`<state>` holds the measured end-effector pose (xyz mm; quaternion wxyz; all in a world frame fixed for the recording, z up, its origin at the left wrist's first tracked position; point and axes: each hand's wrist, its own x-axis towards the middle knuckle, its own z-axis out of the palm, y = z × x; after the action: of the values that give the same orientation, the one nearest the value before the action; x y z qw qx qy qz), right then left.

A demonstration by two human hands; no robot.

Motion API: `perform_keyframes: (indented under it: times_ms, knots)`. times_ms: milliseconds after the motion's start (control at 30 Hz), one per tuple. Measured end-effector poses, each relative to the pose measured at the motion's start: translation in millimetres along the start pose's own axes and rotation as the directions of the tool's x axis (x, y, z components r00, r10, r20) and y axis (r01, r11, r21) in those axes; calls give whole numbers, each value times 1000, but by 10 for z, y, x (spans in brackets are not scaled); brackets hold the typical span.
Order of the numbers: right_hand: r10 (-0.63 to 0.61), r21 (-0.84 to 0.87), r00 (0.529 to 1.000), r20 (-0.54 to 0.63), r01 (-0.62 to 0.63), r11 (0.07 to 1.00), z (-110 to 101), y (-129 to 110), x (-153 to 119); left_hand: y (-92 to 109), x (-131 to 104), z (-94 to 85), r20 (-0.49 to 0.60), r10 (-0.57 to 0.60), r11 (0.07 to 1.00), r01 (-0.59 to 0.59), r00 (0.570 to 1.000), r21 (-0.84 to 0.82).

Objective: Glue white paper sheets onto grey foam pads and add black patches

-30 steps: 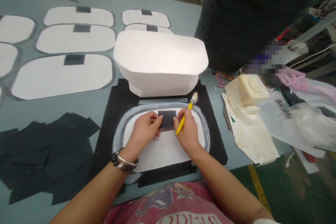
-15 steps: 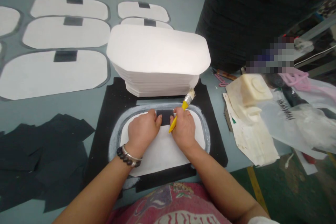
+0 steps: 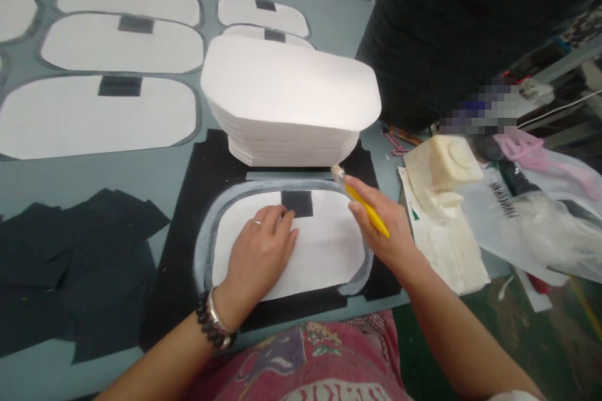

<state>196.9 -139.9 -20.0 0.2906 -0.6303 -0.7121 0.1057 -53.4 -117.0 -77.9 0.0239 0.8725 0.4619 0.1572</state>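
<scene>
A white rounded panel [image 3: 310,257] lies in front of me inside a black template [image 3: 176,250] whose cut-out edge carries a grey-white smear. At the panel's top edge sits a small black patch [image 3: 301,202]. My left hand [image 3: 263,247] rests flat on the panel, its fingers stretched out and touching the patch's lower left corner. Over the panel's right end, my right hand [image 3: 383,225] grips a yellow-handled paintbrush [image 3: 369,208], bristles pointing up and left towards the stack. A tall stack of white panels [image 3: 291,84] stands on the far side of the template.
Several white panels with black patches [image 3: 98,116] lie on the table at left and back. Dark fabric pieces [image 3: 79,269] are heaped at left. A yellowish plastic container [image 3: 442,163] and clear plastic bags [image 3: 540,219] crowd the right. A large dark roll [image 3: 423,25] stands behind.
My right hand has moved right, off the patch, turning the brush so its bristles point up-left. My left hand has flattened and slid down slightly from the patch's edge.
</scene>
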Motion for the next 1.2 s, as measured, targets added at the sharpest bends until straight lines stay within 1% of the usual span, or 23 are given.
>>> perform_keyframes:
  times_ms: [33,67,100,133,200,233,267,333,400,433,500,567,633,667,733,800,867,933,967,1000,1033,1100,1200]
  knots:
    - [-7,26,1000,-28,8,1000,-45,25,98,62,-52,39,-18,51,999,-51,999,-11]
    - [-2,79,999,-51,6,997,-52,33,209,122,-93,79,-27,67,998,-68,997,-10]
    - [13,154,998,-54,-5,988,-23,22,325,174,-124,117,-26,59,998,-59,998,-1]
    - [30,241,999,-33,-21,970,38,-9,436,215,-146,150,-18,42,999,-42,999,8]
    - [44,393,997,63,-65,917,223,-111,623,261,-168,201,-1,8,1000,-8,1000,18]
    - [33,440,992,121,-83,894,329,-168,691,268,-174,218,6,-3,1000,2,1000,18]
    - [11,469,985,171,-91,878,432,-218,742,268,-179,231,12,-6,1000,6,1000,15]
    - [-25,481,974,225,-88,872,599,-266,796,257,-189,250,14,-15,1000,15,1000,3]
    - [-24,451,972,233,-86,888,675,-231,806,246,-203,262,12,-22,1000,22,1000,-9]
    - [-11,429,973,229,-90,899,674,-190,802,244,-210,266,8,-24,1000,25,1000,-14]
    - [20,373,975,221,-103,922,605,-96,794,245,-220,271,5,-27,999,27,1000,-18]
    - [39,262,977,209,-94,961,493,-43,799,250,-221,272,1,-29,999,29,1000,-21]
    - [37,80,984,175,-52,995,415,-82,822,255,-215,271,-7,-32,999,31,999,-25]
    - [28,-20,987,157,-25,999,412,-142,837,256,-210,272,-15,-30,999,30,999,-26]
    - [6,-187,989,150,22,982,496,-336,867,257,-204,275,-35,-25,999,24,999,-24]
    - [-29,-254,978,208,83,964,679,-593,894,253,-202,279,-47,-20,1000,19,999,-20]
    - [-100,-211,956,276,162,964,884,-835,925,246,-203,280,-33,-17,1000,17,999,-16]
    - [-181,-91,942,282,214,973,1022,-966,952,239,-203,277,-13,-15,1000,15,1000,-11]
    - [-203,-24,943,262,217,976,1046,-964,958,237,-202,274,-9,-15,1000,14,1000,-8]
    - [-205,35,951,233,202,979,1037,-910,953,237,-200,271,-13,-14,1000,14,1000,-5]
    - [-188,84,961,203,174,981,994,-806,935,238,-198,268,-22,-12,1000,12,1000,-4]
    - [-115,170,982,151,89,981,825,-483,860,243,-199,265,-42,-7,1000,6,999,-6]
    - [25,301,987,160,-73,951,452,71,693,249,-211,270,-43,-7,1000,7,999,-15]
